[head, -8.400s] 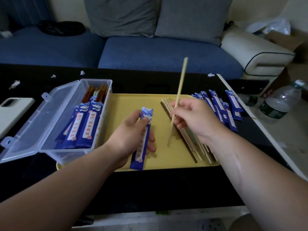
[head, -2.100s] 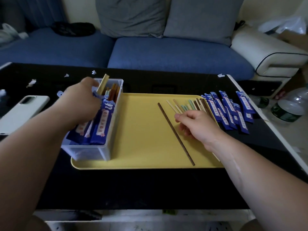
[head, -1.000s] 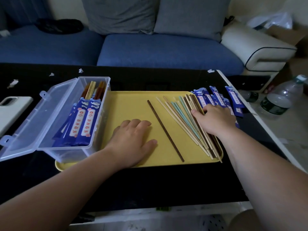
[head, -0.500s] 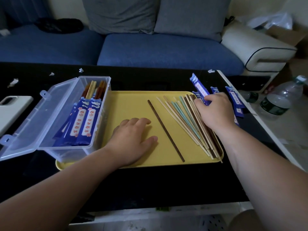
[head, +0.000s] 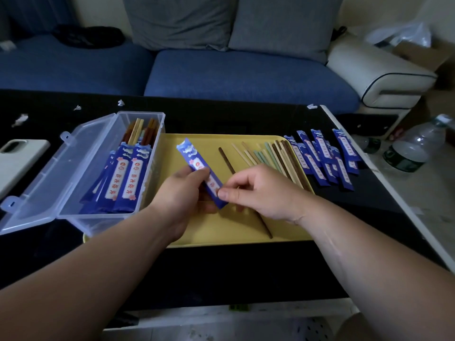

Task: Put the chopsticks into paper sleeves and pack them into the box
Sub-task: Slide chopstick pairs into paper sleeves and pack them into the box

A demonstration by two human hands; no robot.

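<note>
Both hands hold one blue paper sleeve (head: 194, 160) above the yellow tray (head: 204, 232). My left hand (head: 181, 193) grips its middle; my right hand (head: 258, 190) pinches its lower end. A single dark chopstick (head: 225, 158) lies on the tray and passes under my right hand. Several loose chopsticks (head: 273, 153) in beige, green and brown lie on the tray's right part. Empty blue sleeves (head: 322, 156) are spread on the black table to the right. The clear plastic box (head: 103, 217) stands open at the left, holding sleeved chopsticks (head: 128, 175).
The box's lid (head: 56, 173) lies folded out to the left. A white phone (head: 17, 158) rests at the far left. Plastic bottles (head: 416, 148) stand on the right beyond the table edge. A blue sofa (head: 221, 72) runs behind the black table (head: 221, 271).
My right hand carried a blue sleeve from the pile at the right to the tray's middle. My left hand rose from lying flat on the tray and took hold of that sleeve.
</note>
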